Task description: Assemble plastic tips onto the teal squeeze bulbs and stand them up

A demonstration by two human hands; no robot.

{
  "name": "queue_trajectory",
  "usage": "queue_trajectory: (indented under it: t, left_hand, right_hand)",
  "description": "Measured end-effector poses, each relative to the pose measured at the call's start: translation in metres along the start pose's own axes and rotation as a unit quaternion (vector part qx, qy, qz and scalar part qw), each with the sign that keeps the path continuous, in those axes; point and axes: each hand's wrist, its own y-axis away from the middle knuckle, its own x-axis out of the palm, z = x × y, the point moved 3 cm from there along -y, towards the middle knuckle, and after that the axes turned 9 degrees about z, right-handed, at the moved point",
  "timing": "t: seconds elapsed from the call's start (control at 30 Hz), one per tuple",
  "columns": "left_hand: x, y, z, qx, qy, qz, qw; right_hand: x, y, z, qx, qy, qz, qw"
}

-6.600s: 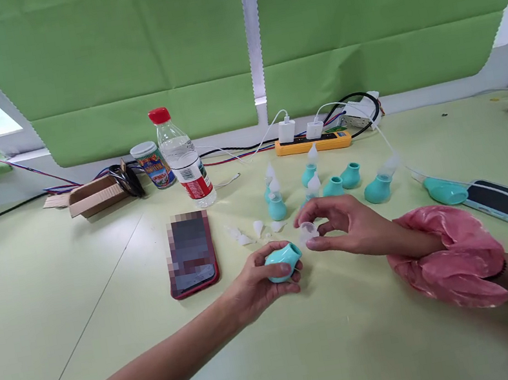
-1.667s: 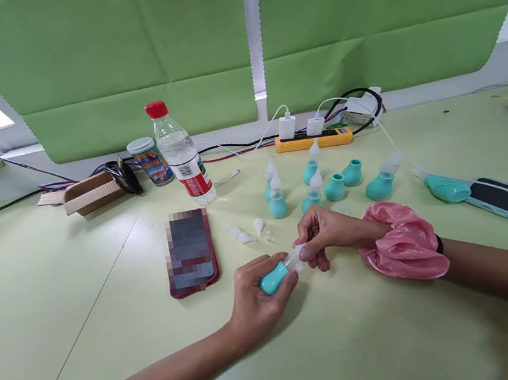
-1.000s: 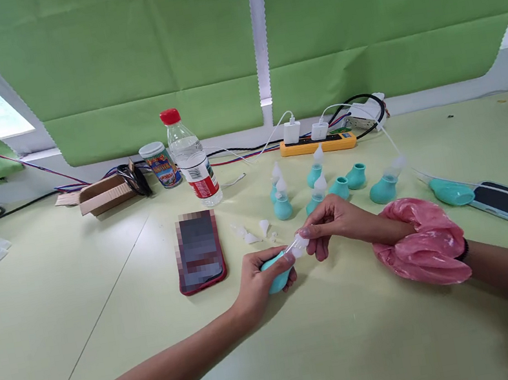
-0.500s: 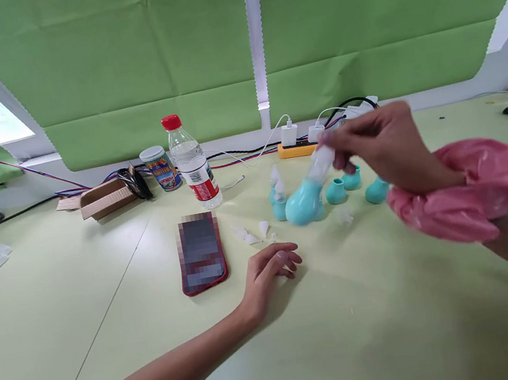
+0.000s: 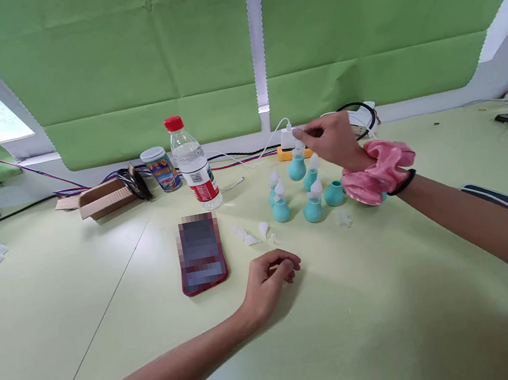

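Note:
My right hand [image 5: 328,141] pinches the clear tip of a teal bulb nasal aspirator [image 5: 297,168] between thumb and fingers, at the back of the group. Around it stand several similar teal bulbs with clear tips upright, among them a front aspirator [image 5: 313,209] and a left one [image 5: 280,211]. A teal bulb without a tip [image 5: 334,193] sits below my right wrist; another is mostly hidden behind the pink scrunchie [image 5: 372,176]. Nearer me, my left hand [image 5: 270,279] rests on the table, fingers loosely curled and holding nothing.
Small clear pieces [image 5: 251,238] lie between the phone [image 5: 200,252] and the bulbs; another clear piece [image 5: 344,218] lies to the right. Behind stand a water bottle [image 5: 195,171], a can [image 5: 160,169], an open carton [image 5: 108,199] and an orange power strip [image 5: 284,154] with cables.
My right hand has carried the aspirator back and left, from above the group to its rear, turning it bulb down. My left hand has stayed in place, its fingers slightly more curled.

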Motion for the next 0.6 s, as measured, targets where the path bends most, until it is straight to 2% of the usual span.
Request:
queue_trajectory:
  t: [0.1,0.17,0.23,0.3,0.37,0.4,0.47,0.6]
  left_hand:
    - [0.002,0.003,-0.004,0.027,-0.089,-0.003,0.996]
    - [0.003,0.006,-0.008,0.081,-0.215,-0.012,0.973]
    - [0.004,0.008,-0.011,0.144,-0.37,-0.028,0.918]
    - [0.002,0.008,-0.013,0.182,-0.508,-0.048,0.84]
    - [-0.001,0.005,-0.012,0.179,-0.609,-0.064,0.77]
    - [-0.004,0.002,-0.011,0.168,-0.643,-0.07,0.744]
    - [-0.007,-0.002,-0.009,0.137,-0.685,-0.073,0.712]
    - [-0.009,-0.006,-0.007,0.099,-0.714,-0.06,0.691]
  right_hand:
    - [0.015,-0.003,-0.003,0.023,0.053,0.01,0.998]
    - [0.025,-0.003,-0.004,0.042,0.089,0.039,0.994]
    - [0.033,-0.002,-0.006,0.067,0.127,0.076,0.987]
    - [0.037,-0.001,-0.008,0.086,0.153,0.101,0.979]
    - [0.038,-0.001,-0.01,0.094,0.158,0.101,0.978]
    - [0.037,-0.001,-0.01,0.099,0.158,0.097,0.978]
    - [0.032,0.001,-0.008,0.097,0.135,0.07,0.984]
    - [0.007,0.017,0.011,0.013,-0.001,-0.028,1.0]
